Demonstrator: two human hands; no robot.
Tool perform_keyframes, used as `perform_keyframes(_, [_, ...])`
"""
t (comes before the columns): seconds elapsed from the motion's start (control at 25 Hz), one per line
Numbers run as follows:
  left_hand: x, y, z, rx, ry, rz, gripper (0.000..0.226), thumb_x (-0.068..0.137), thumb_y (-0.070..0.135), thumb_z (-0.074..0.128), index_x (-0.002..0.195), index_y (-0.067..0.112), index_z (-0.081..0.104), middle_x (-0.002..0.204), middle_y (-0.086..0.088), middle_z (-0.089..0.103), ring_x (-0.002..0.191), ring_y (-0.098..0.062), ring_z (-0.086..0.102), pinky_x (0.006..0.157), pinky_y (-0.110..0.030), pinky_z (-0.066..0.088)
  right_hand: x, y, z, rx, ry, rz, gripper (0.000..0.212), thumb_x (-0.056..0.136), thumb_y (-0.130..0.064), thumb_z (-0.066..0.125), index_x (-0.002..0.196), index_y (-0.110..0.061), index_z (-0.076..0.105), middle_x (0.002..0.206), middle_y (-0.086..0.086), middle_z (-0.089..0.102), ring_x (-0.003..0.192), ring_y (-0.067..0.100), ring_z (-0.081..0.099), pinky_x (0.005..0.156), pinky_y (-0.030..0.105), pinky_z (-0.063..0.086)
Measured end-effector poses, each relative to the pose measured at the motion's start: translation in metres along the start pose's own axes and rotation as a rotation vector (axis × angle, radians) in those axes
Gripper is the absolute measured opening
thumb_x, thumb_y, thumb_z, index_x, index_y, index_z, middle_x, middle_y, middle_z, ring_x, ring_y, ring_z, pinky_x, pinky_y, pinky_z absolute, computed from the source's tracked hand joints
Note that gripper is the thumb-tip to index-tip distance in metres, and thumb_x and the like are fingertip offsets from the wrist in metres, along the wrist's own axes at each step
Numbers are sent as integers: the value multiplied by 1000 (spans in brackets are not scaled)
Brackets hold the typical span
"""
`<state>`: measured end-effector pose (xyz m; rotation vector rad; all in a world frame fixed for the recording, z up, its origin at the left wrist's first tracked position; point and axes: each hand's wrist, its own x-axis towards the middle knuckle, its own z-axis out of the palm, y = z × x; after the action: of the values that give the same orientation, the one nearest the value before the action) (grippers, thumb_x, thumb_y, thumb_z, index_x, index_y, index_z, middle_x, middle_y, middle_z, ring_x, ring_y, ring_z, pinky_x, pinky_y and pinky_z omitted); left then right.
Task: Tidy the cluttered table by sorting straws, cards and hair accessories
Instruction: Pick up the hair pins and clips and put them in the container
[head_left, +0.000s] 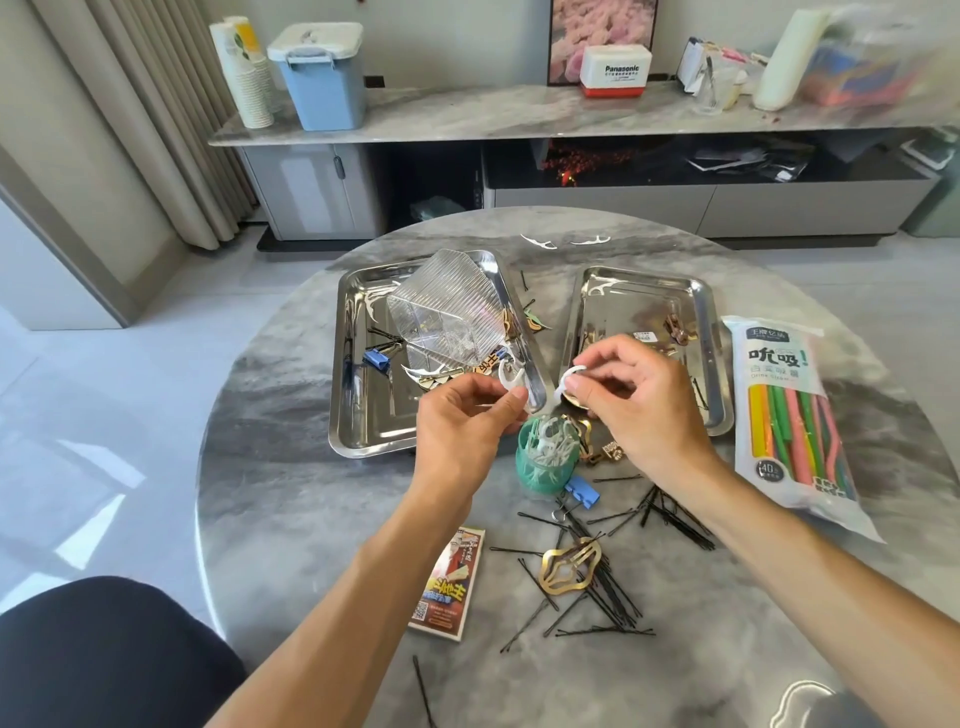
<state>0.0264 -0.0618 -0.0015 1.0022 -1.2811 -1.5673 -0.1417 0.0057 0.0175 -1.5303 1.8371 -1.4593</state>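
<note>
- Left hand (467, 410) pinching a white floss pick (510, 378); right hand (631, 395) pinching another white pick (567, 382).
- Both held above the green cup (545, 460) mid-table.
- Straw pack (795, 421) at right edge; card (449, 584) near front edge; black hairpins (613, 592) scattered beside it.

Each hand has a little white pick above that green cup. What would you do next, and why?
Probably lower the left hand and drop its white pick into the green cup. The cup sits right below both hands and already holds many such picks; the right hand pinches another pick that could follow.
</note>
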Motion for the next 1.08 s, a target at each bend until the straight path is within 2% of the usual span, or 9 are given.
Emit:
perform_keyframes(0.16, [4,-6,-2,327,71,125,13,81,14,81,72,14,70,67,-2,73,64,-16,72,63,-29,59,-2,3,-4,-75,97,-24,8,85,-17,75,88,-16,67,79,-12,73,75,2,70,66,23,55])
perform_keyframes(0.32, [3,-14,-1,642,-14,188,12,80,15,80,69,14,75,61,8,68,52,-2,62,51,-17,50,-6,6,0,-257,15,-65,8,83,-16,75,81,-18,68,72,-14,71,69,0,67,64,27,55])
perform_keyframes(0.44, [2,-17,1,721,-78,175,8,82,15,76,75,13,78,66,8,70,55,2,61,56,-17,50,-10,10,2,-336,-48,-40,8,81,-17,77,77,-19,72,68,-13,69,65,4,65,63,33,55])
perform_keyframes(0.56, [0,-15,3,771,-109,217,12,84,12,68,82,13,79,75,6,74,66,-3,67,64,-23,56,-9,11,2,-429,-133,-40,4,84,-19,75,80,-19,76,78,-11,72,73,11,64,80,35,52])
perform_keyframes(0.64, [0,-12,1,716,-90,243,15,84,13,64,86,16,78,78,12,71,70,3,66,61,-13,52,-6,9,1,-446,-133,-88,9,88,-19,71,84,-15,78,84,-8,73,78,14,65,89,37,49])
perform_keyframes(0.72, [7,-8,-2,680,-12,257,14,85,15,63,89,20,76,79,15,69,71,5,64,62,-11,50,1,3,3,-373,-81,-77,12,90,-21,67,87,-15,77,83,-9,73,75,8,65,78,28,51])
perform_keyframes(0.84, [29,0,-11,796,87,220,18,86,19,64,100,19,74,93,8,71,76,-5,65,72,-26,53,33,-4,22,-285,-89,28,10,89,-29,68,96,-24,72,87,-18,68,70,-1,60,63,12,45])
perform_keyframes(1.0, [46,-6,-33,1176,-153,279,28,84,29,67,110,16,70,115,-3,66,103,-24,60,88,-39,51,95,-4,71,-337,-190,266,66,82,-52,67,139,-27,44,133,-9,55,104,12,56,81,28,42])
perform_keyframes(1.08, [45,-12,-43,1246,-297,267,27,86,39,68,104,20,70,108,0,66,98,-22,61,84,-40,52,115,-1,91,-303,-228,378,82,79,-57,70,146,-27,32,139,-4,50,107,19,62,85,37,54])
